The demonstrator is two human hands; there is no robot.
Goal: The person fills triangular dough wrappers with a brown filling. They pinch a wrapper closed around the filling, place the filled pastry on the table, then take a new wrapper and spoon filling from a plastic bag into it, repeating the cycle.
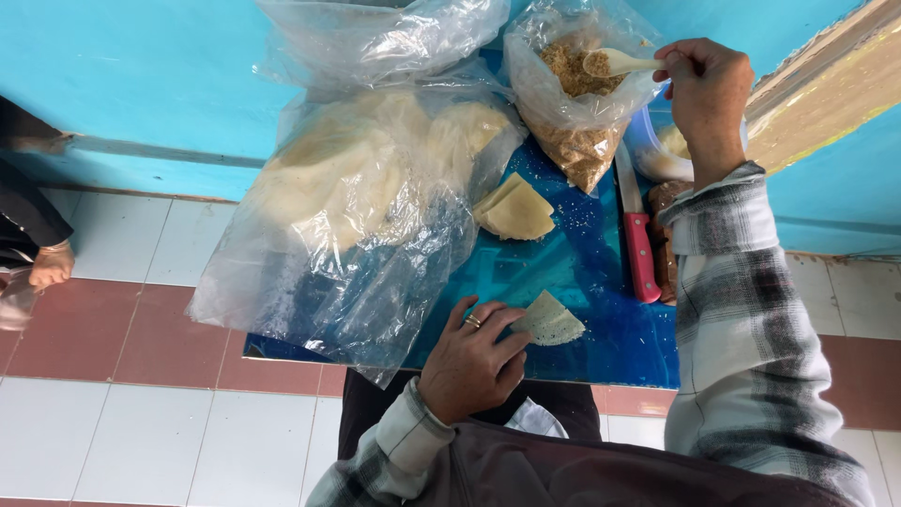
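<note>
Surface: glossy blue plastic-covered table top [572, 272], set over red and white floor tiles [122, 347].
Left hand: the left hand [472, 361], a ring on one finger, sits at the table's 6 o'clock edge — fingers curled, thumb and fingertips pinching the near corner of a thin pale folded wedge-shaped wrapper [549, 322].
Wrapper's lie: it fans out from the fingers toward 3 o'clock, flat on the table, long axis roughly left to right.
Right hand: the right hand [706, 94] is raised at 1 o'clock, fingers closed on the handle of a small pale plastic spoon [610, 63] loaded with brown crumbly filling.
Spoon's lie: bowl points toward 9 o'clock, over the mouth of the clear plastic bag of brown crumbs [574, 113].
Key relation: the wrapper lies toward 7 o'clock from the spoon, well apart; the left hand is already on it.
Nearby: folded pale wrappers [514, 211] at centre; a big clear bag of pale sheets [357, 207] at 10 o'clock; a red-handled knife [638, 239] at 3 o'clock — blade pointing to 12.
</note>
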